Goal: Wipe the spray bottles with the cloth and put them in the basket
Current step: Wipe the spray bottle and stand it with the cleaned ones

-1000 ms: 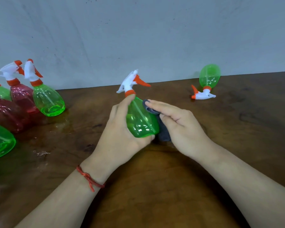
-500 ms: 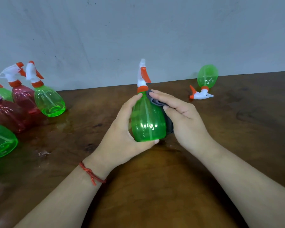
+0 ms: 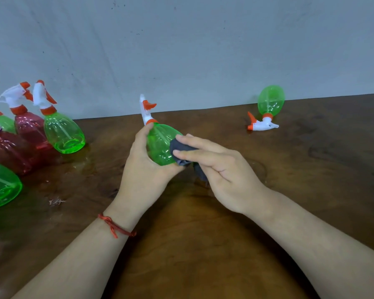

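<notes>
Head view, cloth [image 3: 181, 147] half hidden under right hand [image 3: 225, 169]

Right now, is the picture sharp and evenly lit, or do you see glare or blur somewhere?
Head view: soft, even light, faint shadows under the arms; white glints on the held green bottle; a sheen on the table beside the left bottles; the left hand and the cloth look slightly soft.

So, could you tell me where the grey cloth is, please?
In the head view, centre: the grey cloth is held by the right hand against the green bottle gripped in the left hand.
</notes>
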### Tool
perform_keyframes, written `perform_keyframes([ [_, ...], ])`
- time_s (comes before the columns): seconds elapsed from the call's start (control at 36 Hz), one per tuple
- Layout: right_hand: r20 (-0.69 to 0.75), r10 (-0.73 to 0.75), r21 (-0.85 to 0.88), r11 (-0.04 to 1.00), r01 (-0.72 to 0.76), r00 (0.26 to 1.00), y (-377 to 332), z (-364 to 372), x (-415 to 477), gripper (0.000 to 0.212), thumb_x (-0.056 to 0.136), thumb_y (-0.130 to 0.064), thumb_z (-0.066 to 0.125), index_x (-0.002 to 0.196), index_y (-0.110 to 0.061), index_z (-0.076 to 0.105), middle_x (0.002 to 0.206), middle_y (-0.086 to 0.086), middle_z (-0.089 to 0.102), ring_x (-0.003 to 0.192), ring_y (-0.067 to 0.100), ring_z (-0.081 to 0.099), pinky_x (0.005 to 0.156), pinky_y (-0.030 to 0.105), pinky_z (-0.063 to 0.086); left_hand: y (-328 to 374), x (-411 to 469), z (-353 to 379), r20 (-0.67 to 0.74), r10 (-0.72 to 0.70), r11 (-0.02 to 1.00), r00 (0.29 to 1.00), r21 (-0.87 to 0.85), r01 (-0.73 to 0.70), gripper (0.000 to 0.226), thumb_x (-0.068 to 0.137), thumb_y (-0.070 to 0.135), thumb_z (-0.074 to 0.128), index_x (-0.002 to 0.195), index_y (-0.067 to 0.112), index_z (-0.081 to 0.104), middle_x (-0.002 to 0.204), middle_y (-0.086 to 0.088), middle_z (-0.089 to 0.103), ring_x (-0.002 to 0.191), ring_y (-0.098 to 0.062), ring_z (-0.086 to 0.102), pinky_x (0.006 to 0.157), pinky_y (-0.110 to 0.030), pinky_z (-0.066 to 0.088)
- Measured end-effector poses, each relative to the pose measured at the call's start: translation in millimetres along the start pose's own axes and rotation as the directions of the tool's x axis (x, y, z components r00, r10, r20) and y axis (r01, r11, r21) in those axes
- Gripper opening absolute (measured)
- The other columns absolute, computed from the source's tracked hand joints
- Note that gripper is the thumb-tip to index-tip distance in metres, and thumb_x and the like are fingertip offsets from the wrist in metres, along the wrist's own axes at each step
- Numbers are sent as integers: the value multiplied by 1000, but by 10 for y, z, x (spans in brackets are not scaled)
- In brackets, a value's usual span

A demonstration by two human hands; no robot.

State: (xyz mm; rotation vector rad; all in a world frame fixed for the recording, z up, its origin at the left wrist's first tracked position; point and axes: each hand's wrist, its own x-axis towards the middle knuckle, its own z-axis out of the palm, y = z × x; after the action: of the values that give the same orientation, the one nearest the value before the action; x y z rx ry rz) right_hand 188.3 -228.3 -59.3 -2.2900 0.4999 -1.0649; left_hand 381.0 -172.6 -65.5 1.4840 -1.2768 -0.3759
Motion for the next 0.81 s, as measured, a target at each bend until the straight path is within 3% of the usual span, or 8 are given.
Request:
perform_keyframes([
  [0.11,-37,32,86,996,-29,999,6,-7,17,45,107,7,44,137,-13,70,156,-2,56,148,10,46,124,39,39,-32,1,-10,12,-5,1000,1000,24,5,109,66,47,100,157,44,39,146,12,60,131,-12,63,110,-36,55],
  [0.19,-75,179,271,950,-153,981,40,-30,59,47,106,8,40,137,-11,70,154,-3,58,147,7,47,126,35,35,-6,-38,8,79,33,999,996,24,-35,109,64,49,100,156,47,41,148,13,58,133,-14,62,111,-42,54],
  [0.33,-11,461,723,617,-311,887,51,-123,117,50,104,10,34,137,-8,68,139,1,70,135,15,61,117,44,47,118,-140,69,202,104,992,974,-97,-86,105,69,34,103,156,43,44,150,9,59,136,-19,62,110,-45,55],
  [0.39,17,503,801,511,-313,864,33,-171,113,49,105,7,33,136,-9,68,136,4,72,130,20,66,108,44,52,142,-159,72,248,145,981,958,-160,-107,104,72,22,101,158,32,43,152,7,58,139,-19,60,113,-44,53],
  [0.44,15,516,830,472,-298,856,16,-180,116,49,104,7,33,135,-7,68,134,7,73,128,22,67,110,44,52,126,-168,47,296,151,979,943,-175,-102,106,74,17,98,160,30,39,155,6,55,142,-21,57,116,-46,50],
  [0.61,-70,501,751,596,-285,863,75,-175,140,48,102,12,34,131,-2,70,133,10,73,131,23,65,120,48,43,79,-157,65,369,147,989,918,-25,-148,109,76,17,98,160,38,31,150,20,52,140,-10,57,115,-35,51],
  [0.75,-122,352,543,806,-234,928,70,-116,113,52,102,17,34,126,-5,74,144,-1,66,138,7,56,115,23,43,57,-148,114,326,232,964,916,49,-262,113,74,28,99,165,28,32,161,11,45,149,-16,48,121,-42,46],
  [0.81,-129,297,474,857,-204,946,79,-79,85,50,103,16,36,127,-6,74,147,-1,63,140,6,54,113,20,43,39,-137,108,279,235,963,931,60,-262,113,73,30,99,165,27,33,161,13,45,149,-15,48,121,-42,46],
])
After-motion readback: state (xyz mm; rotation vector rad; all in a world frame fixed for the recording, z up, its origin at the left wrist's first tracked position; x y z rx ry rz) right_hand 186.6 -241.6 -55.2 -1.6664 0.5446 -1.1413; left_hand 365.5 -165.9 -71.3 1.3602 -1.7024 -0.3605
